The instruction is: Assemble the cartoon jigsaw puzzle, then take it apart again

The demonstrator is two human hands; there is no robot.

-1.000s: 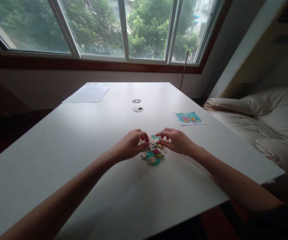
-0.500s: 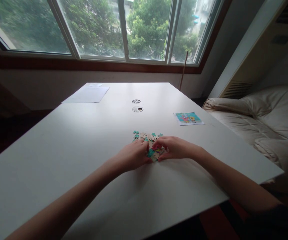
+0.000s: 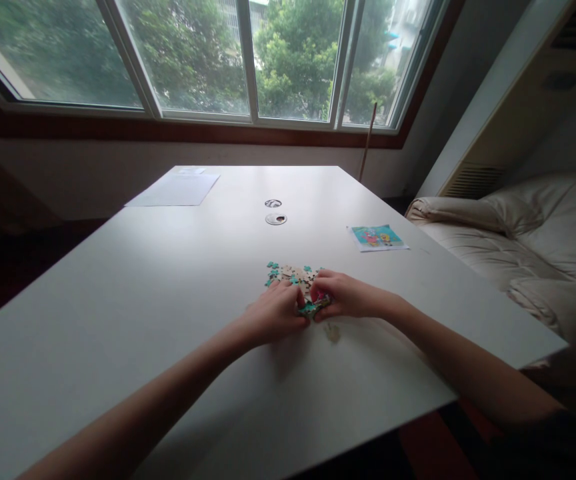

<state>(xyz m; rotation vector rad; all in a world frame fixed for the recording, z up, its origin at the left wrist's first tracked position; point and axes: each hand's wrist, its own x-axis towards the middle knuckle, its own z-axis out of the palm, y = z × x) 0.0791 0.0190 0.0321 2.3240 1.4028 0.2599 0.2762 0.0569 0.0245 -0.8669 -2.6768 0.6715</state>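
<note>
A small pile of jigsaw puzzle pieces point(image 3: 295, 272), some teal and some showing plain beige backs, lies on the white table point(image 3: 168, 280). At the pile's near left side my left hand point(image 3: 281, 308) curls its fingers round some of the pieces. Facing it from the right, my right hand point(image 3: 341, 295) is closed on more pieces, with teal and pink bits showing between the two hands. Just below the right hand is a blurred beige puzzle piece point(image 3: 333, 332), apart from the rest. Fingers hide part of the pile.
A colourful cartoon picture sheet point(image 3: 379, 237) lies to the right of the pile. White paper sheets point(image 3: 173, 189) are at the far left of the table. Two round hole covers point(image 3: 275, 219) sit mid-table. A cream sofa point(image 3: 533, 240) stands along the right side.
The hands have drawn closer around the near pieces, which look more bunched and tilted. One beige piece has come away, blurred, below the right hand.
</note>
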